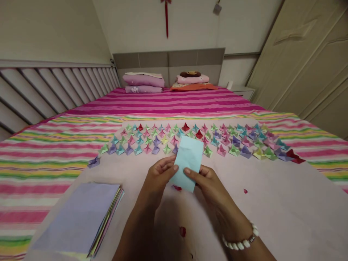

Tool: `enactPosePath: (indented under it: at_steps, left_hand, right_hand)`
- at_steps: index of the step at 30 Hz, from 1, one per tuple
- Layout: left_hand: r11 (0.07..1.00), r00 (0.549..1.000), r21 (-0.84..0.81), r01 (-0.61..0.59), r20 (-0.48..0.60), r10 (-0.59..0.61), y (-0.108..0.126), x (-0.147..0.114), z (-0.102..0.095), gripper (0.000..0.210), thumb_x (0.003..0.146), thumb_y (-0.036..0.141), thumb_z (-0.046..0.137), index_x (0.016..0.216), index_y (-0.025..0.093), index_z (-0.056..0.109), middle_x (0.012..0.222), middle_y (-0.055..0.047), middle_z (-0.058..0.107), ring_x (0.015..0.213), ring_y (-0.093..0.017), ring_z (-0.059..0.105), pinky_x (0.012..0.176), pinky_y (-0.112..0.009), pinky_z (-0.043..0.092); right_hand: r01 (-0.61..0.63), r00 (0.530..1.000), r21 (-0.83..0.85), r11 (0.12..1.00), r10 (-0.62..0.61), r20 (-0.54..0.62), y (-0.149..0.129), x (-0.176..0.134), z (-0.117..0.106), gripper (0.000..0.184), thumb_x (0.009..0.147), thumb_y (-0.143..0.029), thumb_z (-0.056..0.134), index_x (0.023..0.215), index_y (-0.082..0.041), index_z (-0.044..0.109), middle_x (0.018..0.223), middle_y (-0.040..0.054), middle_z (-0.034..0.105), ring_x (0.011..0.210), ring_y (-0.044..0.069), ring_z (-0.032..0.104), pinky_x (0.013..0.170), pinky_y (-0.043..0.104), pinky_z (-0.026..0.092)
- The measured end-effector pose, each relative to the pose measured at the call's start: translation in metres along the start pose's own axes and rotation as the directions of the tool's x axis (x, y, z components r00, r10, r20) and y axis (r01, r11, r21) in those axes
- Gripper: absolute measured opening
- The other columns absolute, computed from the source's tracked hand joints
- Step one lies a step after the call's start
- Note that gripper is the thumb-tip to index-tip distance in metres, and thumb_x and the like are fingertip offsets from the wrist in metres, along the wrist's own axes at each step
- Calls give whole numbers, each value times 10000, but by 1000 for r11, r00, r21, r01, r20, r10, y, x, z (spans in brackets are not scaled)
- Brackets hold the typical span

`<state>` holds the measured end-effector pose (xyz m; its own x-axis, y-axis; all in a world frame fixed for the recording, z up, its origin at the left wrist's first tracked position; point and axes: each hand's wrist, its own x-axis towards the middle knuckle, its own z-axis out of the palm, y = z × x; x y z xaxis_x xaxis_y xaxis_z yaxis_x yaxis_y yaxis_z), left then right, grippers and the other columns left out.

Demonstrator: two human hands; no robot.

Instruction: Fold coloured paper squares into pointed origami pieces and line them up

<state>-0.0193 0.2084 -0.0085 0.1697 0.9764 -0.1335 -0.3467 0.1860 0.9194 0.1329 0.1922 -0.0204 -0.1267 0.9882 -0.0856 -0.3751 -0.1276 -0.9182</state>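
A light blue sheet of paper point(189, 154), folded into a narrow rectangle, is held up between my two hands above the pale board. My left hand point(162, 172) pinches its lower left edge, thumb on the front and fingers behind. On the other side, my right hand point(205, 179) grips the lower right part the same way, with a white beaded bracelet on that wrist. Behind the paper stand rows of small folded paper boats point(221, 149) in purple, green, pink, blue, yellow and red. Some boats are hidden by the sheet.
A stack of coloured paper point(81, 214), purple on top, lies at the left on the pale board point(272, 206). Small red scraps point(182, 231) lie about. Striped bedding point(35, 163) surrounds the board, with folded purple bedding point(144, 80) at the headboard and a railing point(54, 87) at left.
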Motion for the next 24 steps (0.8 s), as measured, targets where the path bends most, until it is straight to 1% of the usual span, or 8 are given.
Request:
enactPosePath:
  at_steps: [3,9,12,15,17,20,22,24]
  left_hand:
    - [999,999,18,-35,-4,35,0,1,-1,450,653,271,826,1065,145,696,819,-50,725,710,-149,653,677,-260,499]
    - [997,999,62,-34,18,33,-1,2,-1,479,655,274,828,1090,139,682,802,-48,718,736,-159,651,698,-270,490]
    - [1000,1000,31,-1,2,1,1,0,1,561,695,343,803,1192,153,627,891,-71,724,790,-186,654,715,-293,490]
    - [998,999,-63,10,50,-6,3,-2,2,565,758,439,730,1239,170,604,1078,-118,700,894,-225,649,736,-314,488]
    - [996,995,-88,-4,99,13,3,-2,3,525,749,421,742,1203,179,636,1112,-117,692,923,-219,640,748,-293,478]
    - [998,989,-59,-15,144,23,-1,-2,6,367,726,342,777,1044,171,712,988,-83,724,882,-190,641,784,-279,465]
    - [998,992,-54,-14,124,21,-4,-2,7,257,742,335,762,927,159,731,872,-60,727,822,-181,640,794,-294,464]
    - [999,998,-36,-17,52,19,-5,-3,7,214,743,341,757,842,153,729,787,-40,709,763,-170,625,765,-295,463]
  right_hand:
    - [32,998,73,997,-27,-58,-2,0,-1,298,683,-432,812,793,-164,739,668,15,680,604,146,567,638,283,466]
    - [87,986,104,991,-71,-151,-8,2,-9,284,691,-385,814,620,-157,659,500,-39,546,466,77,428,473,206,336]
    - [97,983,124,988,-76,-165,-9,1,-10,242,653,-336,842,666,-150,687,521,-31,594,461,69,467,482,194,364]
    - [99,975,179,979,-59,-214,-10,0,-8,247,612,-313,868,681,-146,699,525,-6,644,484,96,549,509,208,427]
    - [88,971,211,973,-37,-238,-10,-1,-5,259,585,-300,883,663,-126,708,529,21,665,499,107,576,510,211,445]
    - [49,982,227,973,-4,-191,-9,-2,0,258,589,-291,882,646,-98,721,559,54,685,527,118,602,523,214,467]
    - [26,992,224,974,3,-128,-8,-3,3,249,613,-295,871,684,-103,728,595,55,693,535,128,612,534,228,481]
    - [38,995,220,975,-17,-96,-7,-3,3,246,648,-320,852,736,-127,727,628,38,691,525,128,602,522,238,482]
